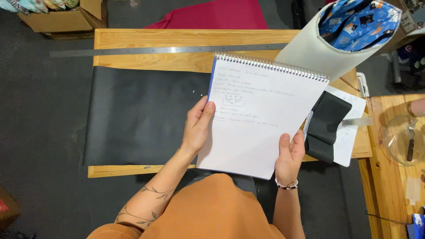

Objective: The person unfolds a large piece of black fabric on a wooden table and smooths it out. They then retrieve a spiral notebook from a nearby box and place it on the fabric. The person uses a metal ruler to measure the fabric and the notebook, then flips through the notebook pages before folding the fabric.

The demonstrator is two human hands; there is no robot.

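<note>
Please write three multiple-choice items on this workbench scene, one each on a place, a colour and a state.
1. Where does the long metal ruler lie?
A. Along the far edge of the wooden table
B. On the floor
C. Across the person's lap

2. What colour is the sheet of material spread on the table?
A. Red
B. Black
C. White

3. How is the spiral notebook held?
A. Closed, under one arm
B. Open, by both hands
C. Lying flat, untouched

Answers: 1 A, the ruler runs along the far edge beyond the sheet. 2 B, it is plainly black. 3 B, the left hand and right hand grip its sides, an open written page facing up.
</note>
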